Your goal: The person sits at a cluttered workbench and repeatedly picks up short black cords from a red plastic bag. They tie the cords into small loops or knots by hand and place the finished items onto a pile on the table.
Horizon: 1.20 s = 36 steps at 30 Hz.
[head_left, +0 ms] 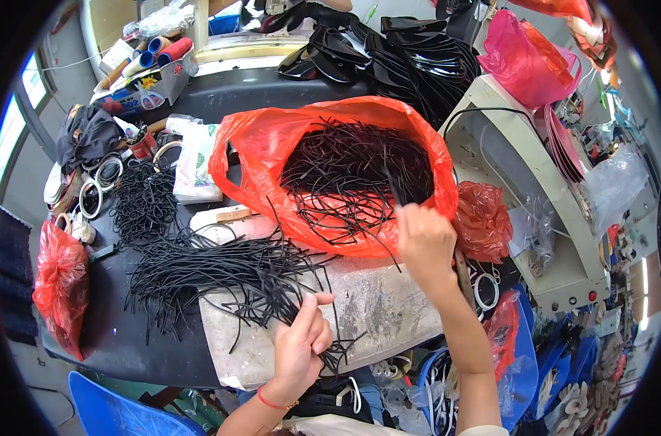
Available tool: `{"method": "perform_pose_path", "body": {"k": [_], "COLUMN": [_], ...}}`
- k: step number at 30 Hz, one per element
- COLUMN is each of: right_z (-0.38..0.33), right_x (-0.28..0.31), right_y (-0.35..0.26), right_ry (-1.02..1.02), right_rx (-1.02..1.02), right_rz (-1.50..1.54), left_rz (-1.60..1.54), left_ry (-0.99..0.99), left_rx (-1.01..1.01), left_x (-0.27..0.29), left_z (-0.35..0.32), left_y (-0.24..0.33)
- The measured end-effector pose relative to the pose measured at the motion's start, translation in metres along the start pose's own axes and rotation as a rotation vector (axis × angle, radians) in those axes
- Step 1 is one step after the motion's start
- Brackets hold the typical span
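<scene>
While handling black cords [207, 261] seems the step in hand, and the next move calls for a firm pinch clear of tangles, the right hand [427, 243] has its fingers closed, seemingly around a blurred tuft, at the mouth of the red bag [254, 167]; the left hand [303, 338] curls narrowly about cord ends near the desk's [127, 356] front edge

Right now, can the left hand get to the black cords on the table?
Probably yes: the left hand is at the near end of the black cords, with nothing seen in between; the open red bag sits farther back.
</scene>
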State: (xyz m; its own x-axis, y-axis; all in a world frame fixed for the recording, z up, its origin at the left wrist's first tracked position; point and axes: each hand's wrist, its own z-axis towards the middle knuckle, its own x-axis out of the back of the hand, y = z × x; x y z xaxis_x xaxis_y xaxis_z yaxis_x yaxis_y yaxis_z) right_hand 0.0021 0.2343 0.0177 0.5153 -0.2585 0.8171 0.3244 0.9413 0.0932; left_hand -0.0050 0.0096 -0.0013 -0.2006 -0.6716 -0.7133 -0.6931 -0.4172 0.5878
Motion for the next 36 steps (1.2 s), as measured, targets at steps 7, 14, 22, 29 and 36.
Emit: {"method": "perform_pose_path", "body": {"k": [7,14,22,29,36], "right_z": [-0.065,-0.076,0.018,0.019,-0.022], "right_x": [0.062,0.082,-0.061,-0.051,0.031], "right_y": [-0.066,-0.064,-0.031,-0.023,-0.047], "right_ry": [-0.214,-0.473,-0.069,0.065,-0.130], "right_rx": [0.276,0.432,-0.085,0.072,-0.017], "right_rz": [0.351,0.776,0.436,0.191,0.239], "left_rz": [-0.113,-0.136,-0.045,-0.091,-0.057], "left_ry": [-0.035,-0.006,0.010,0.040,-0.028], "left_rx": [0.168,0.008,-0.225,-0.094,0.054], "left_x": [-0.004,-0.010,-0.004,0.001,-0.005], "left_z": [0.012,-0.002,-0.010,-0.006,0.001], "left_y": [-0.011,0.008,0.012,0.013,0.004]}}
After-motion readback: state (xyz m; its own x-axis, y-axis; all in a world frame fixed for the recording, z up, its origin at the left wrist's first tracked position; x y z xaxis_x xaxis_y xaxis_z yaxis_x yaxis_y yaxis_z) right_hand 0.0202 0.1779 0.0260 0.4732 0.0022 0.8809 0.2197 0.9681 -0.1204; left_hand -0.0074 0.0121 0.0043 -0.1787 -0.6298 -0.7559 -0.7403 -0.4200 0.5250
